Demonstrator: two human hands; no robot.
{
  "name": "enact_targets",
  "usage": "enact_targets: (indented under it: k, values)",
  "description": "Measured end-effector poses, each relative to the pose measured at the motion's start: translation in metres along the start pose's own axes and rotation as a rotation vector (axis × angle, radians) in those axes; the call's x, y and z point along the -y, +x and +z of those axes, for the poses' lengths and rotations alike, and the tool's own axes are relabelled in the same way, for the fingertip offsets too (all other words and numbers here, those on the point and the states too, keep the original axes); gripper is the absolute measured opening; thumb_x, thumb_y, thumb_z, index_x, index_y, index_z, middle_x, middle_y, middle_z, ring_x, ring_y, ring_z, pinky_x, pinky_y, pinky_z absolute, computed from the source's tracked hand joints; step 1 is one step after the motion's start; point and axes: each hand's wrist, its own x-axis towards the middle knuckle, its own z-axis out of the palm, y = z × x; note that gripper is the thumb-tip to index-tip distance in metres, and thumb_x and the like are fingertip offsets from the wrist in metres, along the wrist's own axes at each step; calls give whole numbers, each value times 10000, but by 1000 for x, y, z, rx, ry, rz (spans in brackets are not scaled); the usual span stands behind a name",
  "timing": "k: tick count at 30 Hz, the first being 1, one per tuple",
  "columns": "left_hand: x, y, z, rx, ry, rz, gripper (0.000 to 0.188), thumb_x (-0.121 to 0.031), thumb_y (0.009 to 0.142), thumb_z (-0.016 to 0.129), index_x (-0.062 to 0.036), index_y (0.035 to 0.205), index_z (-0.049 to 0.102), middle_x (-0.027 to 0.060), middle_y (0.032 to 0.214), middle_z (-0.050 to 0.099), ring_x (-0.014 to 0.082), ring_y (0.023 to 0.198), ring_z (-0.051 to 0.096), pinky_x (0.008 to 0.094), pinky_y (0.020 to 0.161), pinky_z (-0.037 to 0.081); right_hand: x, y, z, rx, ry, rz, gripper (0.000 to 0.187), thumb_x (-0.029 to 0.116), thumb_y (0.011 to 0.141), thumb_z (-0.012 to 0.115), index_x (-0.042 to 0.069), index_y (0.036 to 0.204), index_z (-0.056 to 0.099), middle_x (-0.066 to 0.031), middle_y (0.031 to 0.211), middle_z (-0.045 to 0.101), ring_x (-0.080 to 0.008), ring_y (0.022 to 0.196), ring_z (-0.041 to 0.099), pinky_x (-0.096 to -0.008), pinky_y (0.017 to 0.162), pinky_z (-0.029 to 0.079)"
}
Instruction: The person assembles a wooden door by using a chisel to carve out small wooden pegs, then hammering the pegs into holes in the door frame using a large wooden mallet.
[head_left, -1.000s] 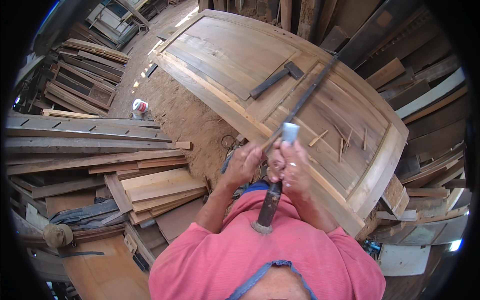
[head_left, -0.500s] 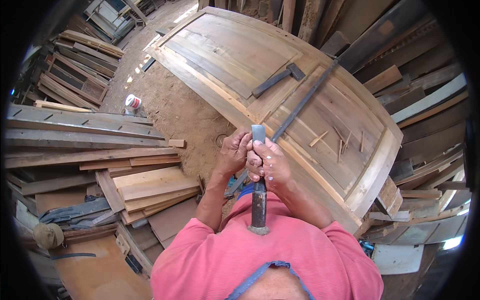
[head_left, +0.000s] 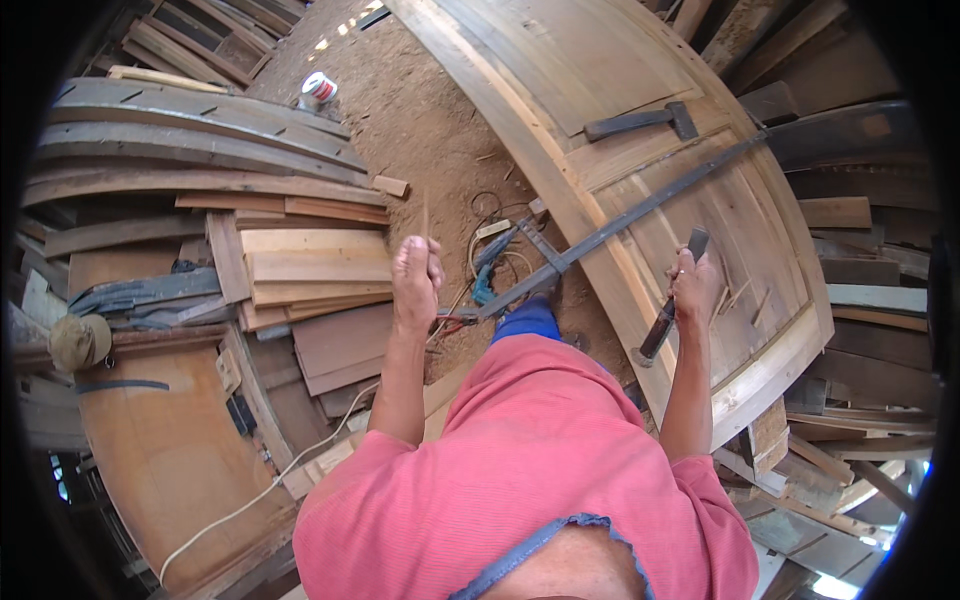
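Observation:
My left hand (head_left: 417,275) is raised above the sawdust floor, closed with the lower end of a thin wooden stick (head_left: 425,212) in it; the stick points up. On the right, my right hand (head_left: 692,283) grips a chisel (head_left: 657,330) over the near part of a wooden panelled door (head_left: 590,235). The flat metal blade sticks out past my fingers and the dark handle slants down toward my body. A long bar clamp (head_left: 640,210) runs across the door. A hammer (head_left: 645,122) lies on the door beyond the clamp.
Wood slivers (head_left: 740,297) lie on the door panel. Stacked boards (head_left: 310,265) fill the left side, and more lumber (head_left: 850,240) stands on the right. A teal power tool (head_left: 484,285) with cords rests on the floor below the clamp. A white tub (head_left: 319,88) stands farther off.
My hands, together around the upright chisel before, have parted. The right hand has carried the chisel right over the door; the left has moved left with the stick. The view has turned.

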Motion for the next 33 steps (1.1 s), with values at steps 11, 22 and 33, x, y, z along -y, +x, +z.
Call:
enact_targets:
  k: [11,22,33]
  values:
    - [-17,-31,-39,-137,-4,115,248,-284,1005,507,-69,894,560,-50,589,431,21,502,374,178,441,302,-189,11,15,-133,-864,145,499,298,837,615,-84,1154,567,-295,1097,627,-412,1076,602,-469,940,455]
    - [-47,-20,-33,-64,153,141,178,-228,979,551,-60,1038,547,-60,616,453,13,523,396,166,459,327,-204,16,17,-200,-818,182,417,291,818,621,-42,1068,621,-263,1014,667,-412,1038,630,-477,918,469]
    - [-37,112,-58,231,-72,-55,183,-78,925,598,-93,1095,530,25,770,598,92,670,583,210,578,463,-118,85,101,-128,305,411,109,122,879,569,100,835,471,-24,630,511,-102,418,452,-279,338,358]
